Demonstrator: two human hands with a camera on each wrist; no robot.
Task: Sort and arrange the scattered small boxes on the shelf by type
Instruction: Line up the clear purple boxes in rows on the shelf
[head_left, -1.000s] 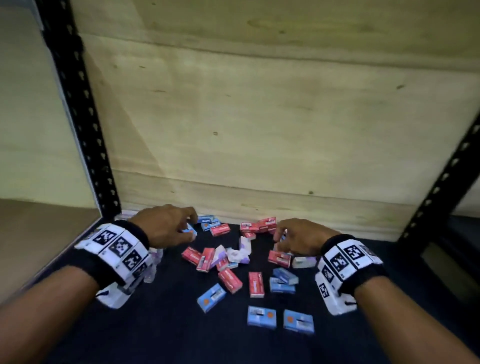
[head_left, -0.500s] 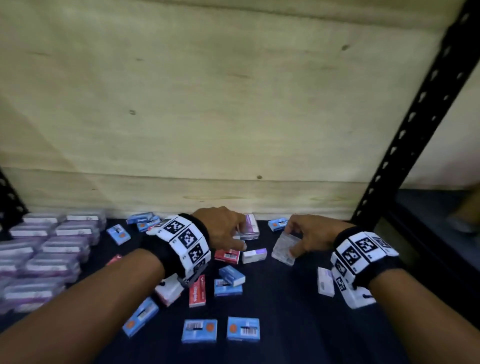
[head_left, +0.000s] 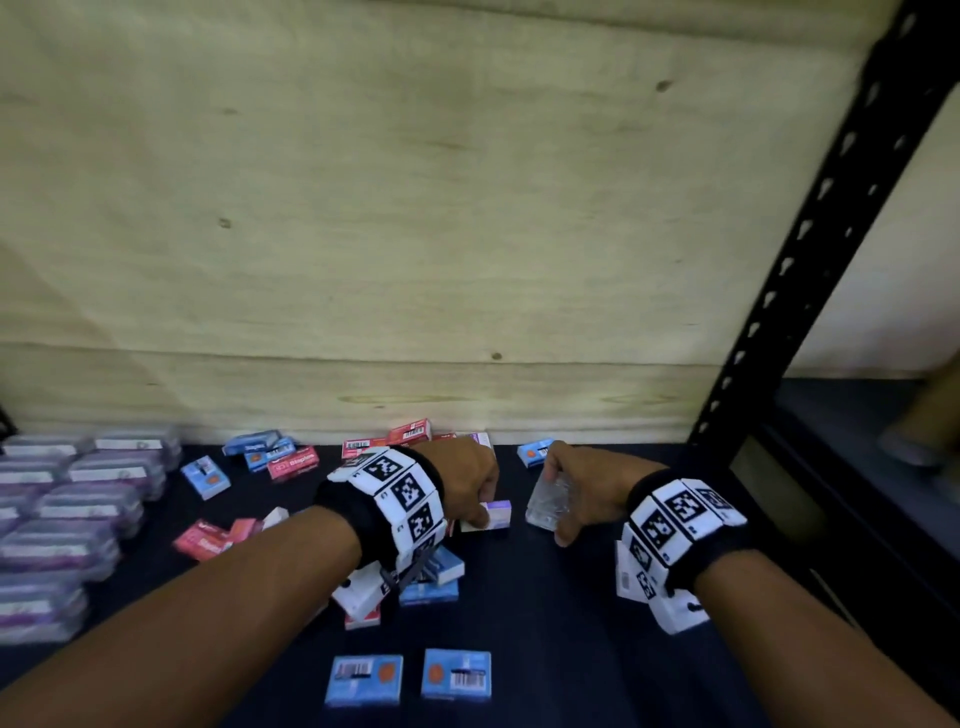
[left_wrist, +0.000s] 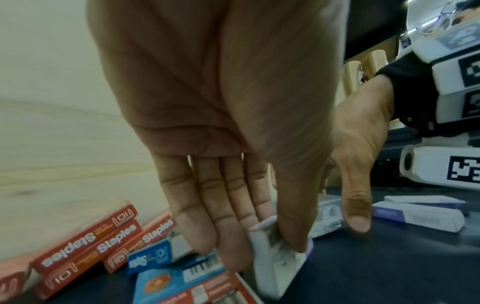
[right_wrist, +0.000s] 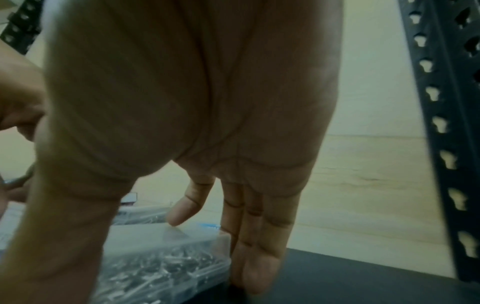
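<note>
A dark shelf (head_left: 545, 649) carries scattered blue boxes (head_left: 456, 674), red boxes (head_left: 293, 461) and stacked clear cases (head_left: 57, 540).

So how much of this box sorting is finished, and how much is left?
Partly done. A block of purple boxes already sits in neat rows at the far left. In hand: the left hand pinches a white box, and the right hand grips a clear box. Left: red boxes and blue boxes lie scattered over the shelf.

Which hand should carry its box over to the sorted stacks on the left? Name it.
Left. The left hand pinches a white box and is nearer the stacks; the right hand holds a clear box.
</note>
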